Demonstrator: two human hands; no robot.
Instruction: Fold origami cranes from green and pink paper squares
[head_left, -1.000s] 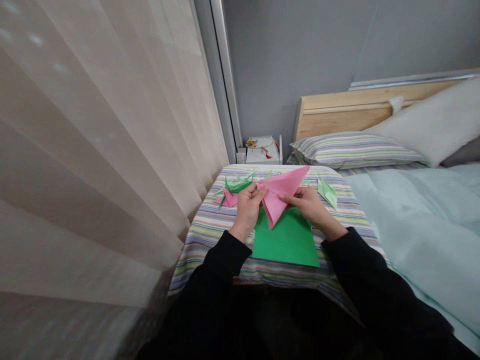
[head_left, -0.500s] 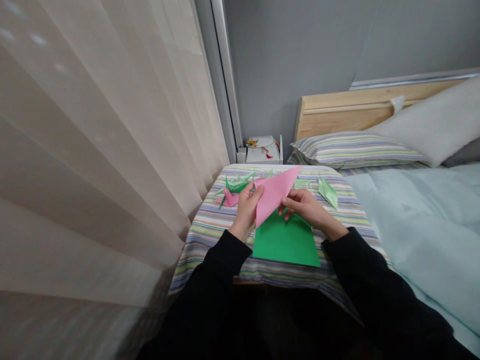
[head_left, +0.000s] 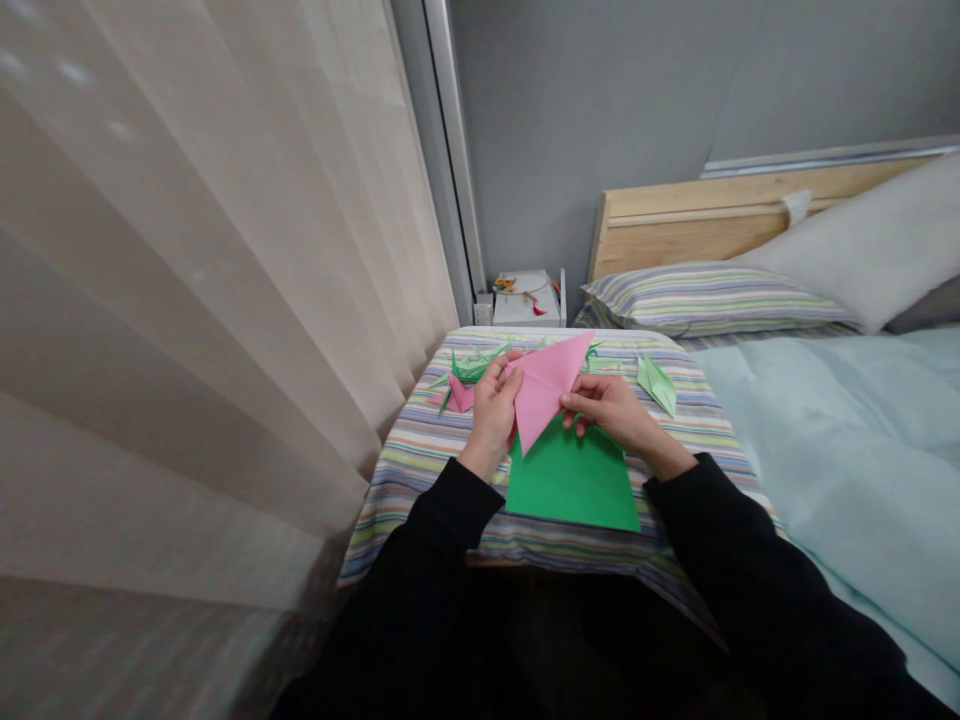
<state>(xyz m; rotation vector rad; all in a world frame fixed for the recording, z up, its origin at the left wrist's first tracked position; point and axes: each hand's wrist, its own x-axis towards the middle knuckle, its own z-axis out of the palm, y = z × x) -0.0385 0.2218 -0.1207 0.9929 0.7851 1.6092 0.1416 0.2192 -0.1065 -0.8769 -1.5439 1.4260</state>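
Observation:
A sheet of pink origami paper (head_left: 544,378), folded to a triangular shape, is held up between my hands. My left hand (head_left: 493,415) pinches its left corner, and my right hand (head_left: 606,410) grips its right edge with the fingertips. Beneath them lies a flat square of green origami paper (head_left: 571,480) on a striped cloth (head_left: 409,480). A small pink folded piece (head_left: 460,395) and a green paper crane (head_left: 472,368) lie just beyond my left hand. A pale green folded piece (head_left: 657,386) sits to the right of my right hand.
A sheer curtain (head_left: 210,300) hangs along the left side. A white box (head_left: 526,300) stands at the back beyond the striped cloth. To the right are a bed with striped and grey pillows, a pale blue duvet (head_left: 847,470) and a wooden headboard (head_left: 697,225).
The pink paper has turned slightly, its upper tip swinging left and its lower tip shifting. Both hands still hold it, and the green sheet has not moved.

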